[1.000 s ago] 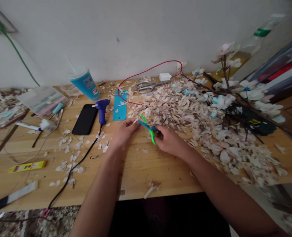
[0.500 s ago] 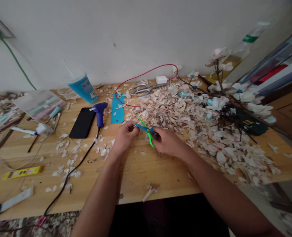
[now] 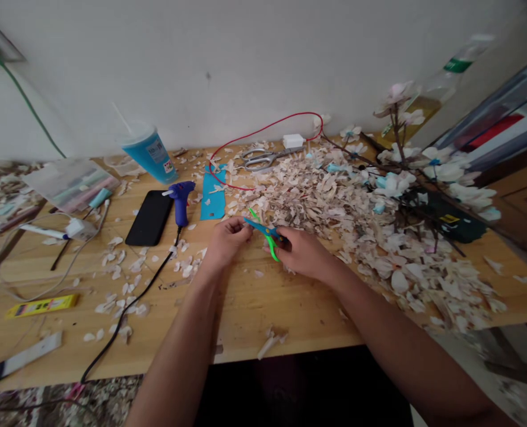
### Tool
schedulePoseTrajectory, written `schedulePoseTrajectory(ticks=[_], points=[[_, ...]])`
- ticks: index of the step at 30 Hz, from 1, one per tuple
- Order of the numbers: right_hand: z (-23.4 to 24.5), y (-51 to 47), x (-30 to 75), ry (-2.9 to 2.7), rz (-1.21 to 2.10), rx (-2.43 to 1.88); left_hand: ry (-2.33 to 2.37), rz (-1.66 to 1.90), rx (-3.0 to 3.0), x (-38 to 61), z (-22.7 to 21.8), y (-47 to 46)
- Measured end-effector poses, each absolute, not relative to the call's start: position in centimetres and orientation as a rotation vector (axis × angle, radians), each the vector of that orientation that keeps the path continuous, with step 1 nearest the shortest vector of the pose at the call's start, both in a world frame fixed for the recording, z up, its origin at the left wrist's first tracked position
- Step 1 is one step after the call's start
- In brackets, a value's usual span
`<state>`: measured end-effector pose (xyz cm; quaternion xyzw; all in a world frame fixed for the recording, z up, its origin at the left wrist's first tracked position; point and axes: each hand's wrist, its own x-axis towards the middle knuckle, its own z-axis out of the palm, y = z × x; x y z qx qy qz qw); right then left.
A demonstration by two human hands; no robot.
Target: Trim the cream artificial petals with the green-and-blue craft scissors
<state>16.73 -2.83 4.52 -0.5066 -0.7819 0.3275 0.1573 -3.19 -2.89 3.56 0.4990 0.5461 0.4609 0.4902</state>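
Observation:
My right hand point(image 3: 302, 251) is closed on a pair of scissors point(image 3: 263, 230) with blue and bright green parts, their blades partly spread and pointing left. Close to the blade tips, my left hand point(image 3: 228, 239) has its thumb and fingers pinched together. Whatever it pinches is too small or too hidden to name. Just beyond both hands spreads a large heap of pale dried petals point(image 3: 317, 201). A flat blue piece of sheet point(image 3: 212, 204) lies past my left hand, with a few petals on it.
Left of my hands are a blue glue gun point(image 3: 181, 201) with a black cord, a black phone point(image 3: 150, 219) and a tilted blue cup point(image 3: 152, 157). Grey scissors point(image 3: 263, 159) lie near the wall. At right stand a flowering branch point(image 3: 401, 160) and a bottle point(image 3: 441, 83).
The camera view has shifted slightly. My hands and the scissors keep nearly the same position, blades still spread beside the left fingertips.

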Motion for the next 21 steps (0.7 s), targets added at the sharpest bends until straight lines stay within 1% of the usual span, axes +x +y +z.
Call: schedulePoseTrajectory(ticks=[6,12,21], points=[[4.3,-2.8,16.7,-2.228,0.925,-1.442,1.269,1.158,1.191,-3.1,3.1,-2.6],[4.0,-2.8,16.6,-2.228,0.907,-1.438,1.287,1.175,1.190,-2.7,3.7,-2.8],[4.5,-3.0,16.5,-2.258,0.866,-1.485,1.084,1.259,0.851,-2.5,2.5,-2.6]])
